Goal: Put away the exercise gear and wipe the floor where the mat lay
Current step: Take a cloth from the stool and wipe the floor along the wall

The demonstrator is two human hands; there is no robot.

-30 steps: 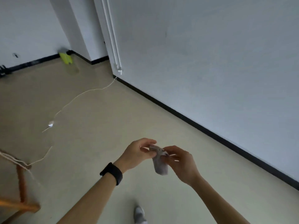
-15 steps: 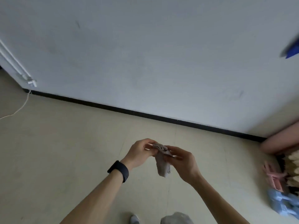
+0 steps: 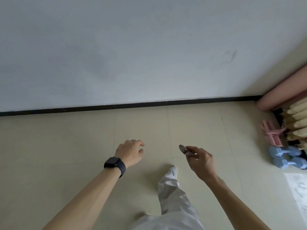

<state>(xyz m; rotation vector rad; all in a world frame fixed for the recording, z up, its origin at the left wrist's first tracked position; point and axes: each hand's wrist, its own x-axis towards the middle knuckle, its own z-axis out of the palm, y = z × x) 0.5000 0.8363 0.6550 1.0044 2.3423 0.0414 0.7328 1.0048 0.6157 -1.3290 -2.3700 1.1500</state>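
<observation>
My right hand (image 3: 200,161) pinches a small folded grey-pink cloth (image 3: 184,150) between thumb and fingers, held out over the beige floor. A little to the left, my left hand (image 3: 130,151) hangs with loosely curled fingers and holds nothing; a dark watch sits on its wrist. At the right wall a rolled pink mat (image 3: 282,92) leans in the corner. Below the mat lie a pink piece of exercise gear (image 3: 271,135) and two light blue dumbbells (image 3: 287,159).
A white wall with a black skirting board (image 3: 149,104) runs across ahead. Pale wooden slats (image 3: 297,127) stand at the right edge. My leg in light trousers and a white shoe (image 3: 172,170) steps forward between my arms. A white patterned sheet (image 3: 299,191) lies at the lower right.
The view has swung right to the corner with the gear. My left hand has let go of the cloth and moved left; my right hand alone holds it now.
</observation>
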